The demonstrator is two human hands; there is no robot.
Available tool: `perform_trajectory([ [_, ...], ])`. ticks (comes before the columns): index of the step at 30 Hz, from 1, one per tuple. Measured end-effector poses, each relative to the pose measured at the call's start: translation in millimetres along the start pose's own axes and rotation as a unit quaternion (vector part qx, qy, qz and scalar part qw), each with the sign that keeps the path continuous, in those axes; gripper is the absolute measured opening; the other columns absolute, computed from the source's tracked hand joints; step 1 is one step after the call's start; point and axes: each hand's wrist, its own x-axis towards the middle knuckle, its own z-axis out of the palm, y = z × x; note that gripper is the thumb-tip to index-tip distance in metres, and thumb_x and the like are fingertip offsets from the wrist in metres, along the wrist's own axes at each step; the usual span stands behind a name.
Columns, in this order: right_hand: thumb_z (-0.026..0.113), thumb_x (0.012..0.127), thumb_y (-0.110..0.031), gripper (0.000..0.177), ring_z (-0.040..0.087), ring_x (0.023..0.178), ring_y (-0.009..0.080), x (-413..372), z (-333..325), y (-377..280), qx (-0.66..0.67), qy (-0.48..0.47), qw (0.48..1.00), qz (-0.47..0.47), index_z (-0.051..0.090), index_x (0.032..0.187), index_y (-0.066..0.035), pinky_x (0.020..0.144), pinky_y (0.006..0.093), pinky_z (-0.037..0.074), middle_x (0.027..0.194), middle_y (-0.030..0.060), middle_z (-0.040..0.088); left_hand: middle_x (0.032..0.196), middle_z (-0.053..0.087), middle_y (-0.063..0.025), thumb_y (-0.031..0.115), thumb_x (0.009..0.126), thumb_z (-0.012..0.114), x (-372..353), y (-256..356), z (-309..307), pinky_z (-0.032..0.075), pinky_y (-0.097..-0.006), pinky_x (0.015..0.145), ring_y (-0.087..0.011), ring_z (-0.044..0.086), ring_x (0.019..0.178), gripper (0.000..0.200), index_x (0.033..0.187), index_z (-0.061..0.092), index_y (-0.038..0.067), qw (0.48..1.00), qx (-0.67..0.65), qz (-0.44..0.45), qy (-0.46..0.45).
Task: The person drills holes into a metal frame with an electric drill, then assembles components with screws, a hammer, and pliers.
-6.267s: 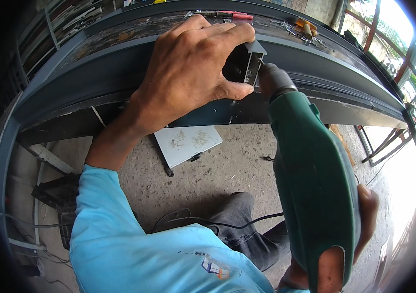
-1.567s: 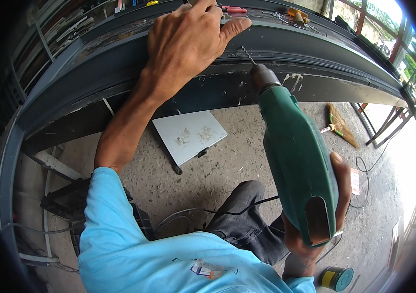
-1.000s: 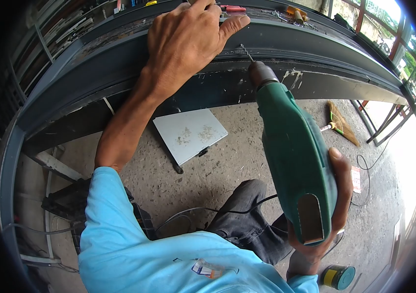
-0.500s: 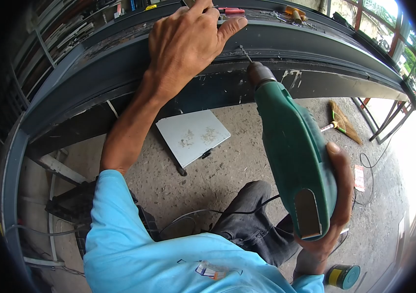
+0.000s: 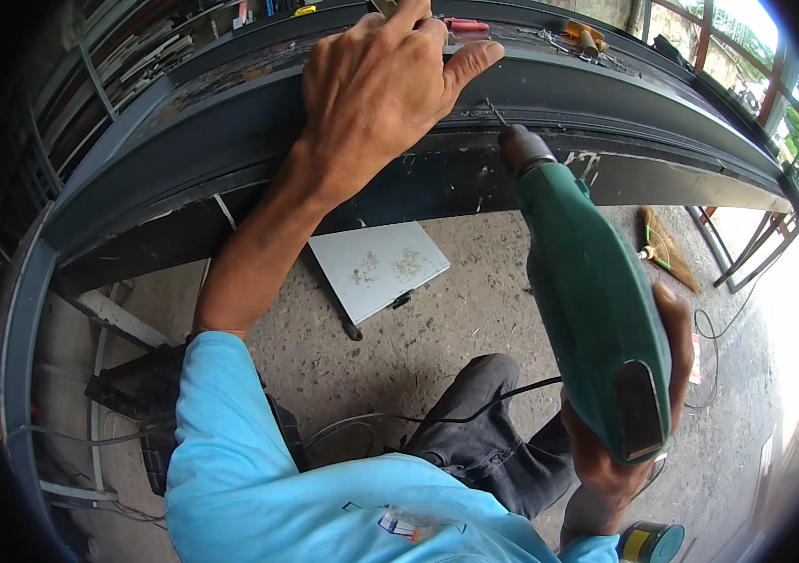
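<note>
My right hand [image 5: 676, 347] is wrapped round the back and handle of a green power drill [image 5: 592, 291]. The drill points up and away, and its thin twist bit [image 5: 496, 113] meets the face of a dark grey metal frame [image 5: 597, 98]. On the left of the bit, my left hand [image 5: 376, 98] lies over the top edge of that frame, fingers bent over it and thumb stretched toward the bit. Its fingertips are partly hidden at the top of the view, beside a small metallic piece. A black cord [image 5: 503, 399] trails from the drill across my lap.
Beneath the frame, a white flat panel [image 5: 381, 267] lies on the speckled floor. A broom [image 5: 667, 253] is at the right, and a green-lidded can [image 5: 653, 542] stands at lower right. Red-handled [image 5: 465, 24] and orange tools [image 5: 585, 38] lie behind the frame. A black open case [image 5: 141, 389] sits at left.
The drill's rear end and my right hand have swung a little to the right. The bit stays at the frame, and my left hand keeps its hold while the whole view shifts slightly.
</note>
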Motion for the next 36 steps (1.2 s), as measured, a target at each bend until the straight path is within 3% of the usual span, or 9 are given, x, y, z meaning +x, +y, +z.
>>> perform_trajectory([
  [9, 0.072, 0.067, -0.016, 0.08, 0.048, 0.124, 0.0309, 3, 5, 2, 0.009, -0.018, 0.999, -0.05, 0.04, 0.139, -0.011, 0.104, 0.0431, 0.043, 0.137, 0.0157, 0.045, 0.079, 0.054, -0.0115, 0.051, 0.093, 0.048, -2, 0, 1, 0.049, -0.0398, 0.057, -0.0275, 0.062, 0.067, 0.057, 0.073, 0.06, -0.001, 1.0, -0.005, -0.012, -0.006],
  [13, 0.072, 0.069, -0.013, 0.075, 0.05, 0.123, 0.0303, 4, 2, -18, -0.075, -0.018, 0.997, -0.024, 0.042, 0.137, -0.01, 0.103, 0.043, 0.043, 0.134, 0.0164, 0.047, 0.079, 0.054, -0.0119, 0.051, 0.093, 0.047, -2, -1, 3, 0.049, -0.0397, 0.057, -0.0283, 0.062, 0.067, 0.057, 0.074, 0.06, -0.001, 1.0, 0.007, 0.01, 0.02],
  [18, 0.07, 0.067, -0.022, 0.076, 0.05, 0.121, 0.032, 12, 0, -11, -0.073, 0.034, 0.997, 0.008, 0.043, 0.137, -0.011, 0.103, 0.0442, 0.043, 0.135, 0.0151, 0.046, 0.08, 0.055, -0.0123, 0.051, 0.094, 0.047, -3, -1, 3, 0.049, -0.0406, 0.057, -0.0286, 0.061, 0.066, 0.057, 0.074, 0.06, -0.001, 1.0, 0.013, 0.01, 0.026],
  [22, 0.071, 0.06, -0.026, 0.085, 0.049, 0.123, 0.0322, -2, 4, 0, -0.078, -0.009, 0.997, -0.019, 0.041, 0.139, -0.013, 0.105, 0.045, 0.041, 0.136, 0.0137, 0.045, 0.079, 0.055, -0.0113, 0.05, 0.094, 0.047, -4, 0, 3, 0.048, -0.0405, 0.058, -0.0278, 0.061, 0.066, 0.056, 0.073, 0.06, 0.0, 0.999, 0.009, 0.011, 0.04],
  [27, 0.073, 0.056, -0.029, 0.086, 0.047, 0.124, 0.0301, -12, -8, 1, -0.114, 0.081, 0.99, 0.031, 0.045, 0.137, -0.016, 0.106, 0.0445, 0.04, 0.138, 0.0118, 0.045, 0.076, 0.053, -0.0102, 0.05, 0.094, 0.047, -5, -3, 0, 0.048, -0.0397, 0.056, -0.0277, 0.06, 0.064, 0.056, 0.067, 0.057, 0.001, 0.997, -0.032, 0.002, 0.068],
  [29, 0.073, 0.056, -0.029, 0.086, 0.047, 0.124, 0.0299, -17, -13, 0, -0.126, 0.101, 0.987, 0.017, 0.045, 0.137, -0.016, 0.106, 0.0445, 0.041, 0.138, 0.0114, 0.045, 0.087, 0.058, -0.0122, 0.032, 0.097, 0.051, -6, -5, 1, 0.051, -0.0355, 0.058, -0.0234, 0.063, 0.068, 0.036, 0.09, 0.061, -0.001, 0.999, 0.024, 0.016, 0.041],
  [30, 0.073, 0.056, -0.029, 0.086, 0.047, 0.124, 0.0299, -20, -15, -2, -0.128, 0.108, 0.986, 0.009, 0.045, 0.137, -0.016, 0.106, 0.0446, 0.041, 0.138, 0.0112, 0.045, 0.087, 0.058, -0.0122, 0.032, 0.097, 0.051, -7, -9, 9, 0.051, -0.0355, 0.058, -0.0234, 0.063, 0.068, 0.036, 0.09, 0.061, -0.001, 0.999, 0.023, 0.017, 0.039],
  [32, 0.074, 0.056, -0.029, 0.087, 0.047, 0.124, 0.0297, -20, -16, -6, -0.13, 0.12, 0.984, -0.005, 0.045, 0.137, -0.017, 0.105, 0.0446, 0.041, 0.137, 0.0109, 0.045, 0.09, 0.061, -0.0014, 0.054, 0.093, 0.042, -11, -19, 30, 0.054, -0.0332, 0.055, -0.0226, 0.067, 0.068, 0.057, 0.077, 0.065, 0.005, 0.988, 0.051, 0.06, 0.132],
  [36, 0.074, 0.056, -0.03, 0.087, 0.047, 0.124, 0.0294, -13, -16, -5, -0.132, 0.125, 0.983, -0.018, 0.045, 0.137, -0.017, 0.105, 0.0446, 0.042, 0.137, 0.0102, 0.045, 0.088, 0.061, -0.0013, 0.052, 0.094, 0.041, -9, -15, 24, 0.053, -0.0337, 0.055, -0.023, 0.067, 0.07, 0.054, 0.079, 0.065, 0.006, 0.993, 0.059, 0.043, 0.09],
])
